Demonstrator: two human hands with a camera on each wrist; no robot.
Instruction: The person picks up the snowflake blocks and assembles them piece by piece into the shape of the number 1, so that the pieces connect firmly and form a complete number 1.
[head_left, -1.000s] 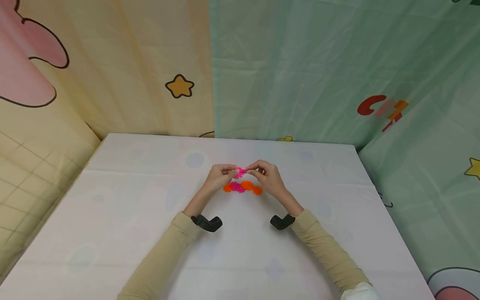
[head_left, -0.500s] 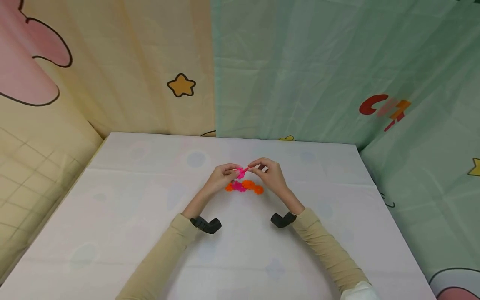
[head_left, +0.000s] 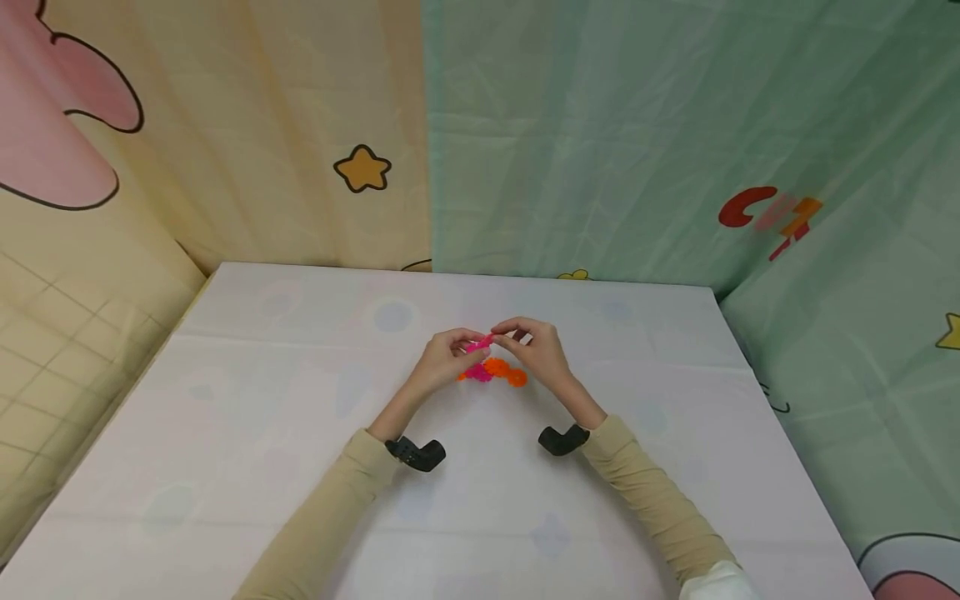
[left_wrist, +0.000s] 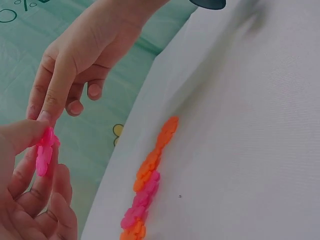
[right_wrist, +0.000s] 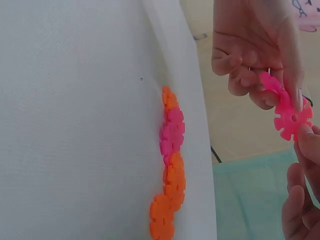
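Note:
Above the table, the left hand (head_left: 441, 358) and the right hand (head_left: 543, 350) meet at joined pink notched building discs (right_wrist: 287, 116). The left thumb and fingers pinch the discs, whose flat side faces the right wrist view. From the other side, the right thumb and index finger pinch a disc edge. Fingers partly cover the pieces, so how they are joined cannot be fully seen. Just below the hands, a short chain of orange discs (head_left: 497, 367) and pink discs (right_wrist: 173, 131) lies on the table; the left hand hides part of it in the head view.
The table (head_left: 480, 517) has a pale printed cloth. Patterned curtains (head_left: 600, 150) hang behind it and at its sides. Dark wrist cameras (head_left: 417, 454) sit on both forearms, near the tabletop.
The pink discs have turned in the fingers and now show more edge-on in the head view. The left thumb has shifted right across them. The chain on the table stays put.

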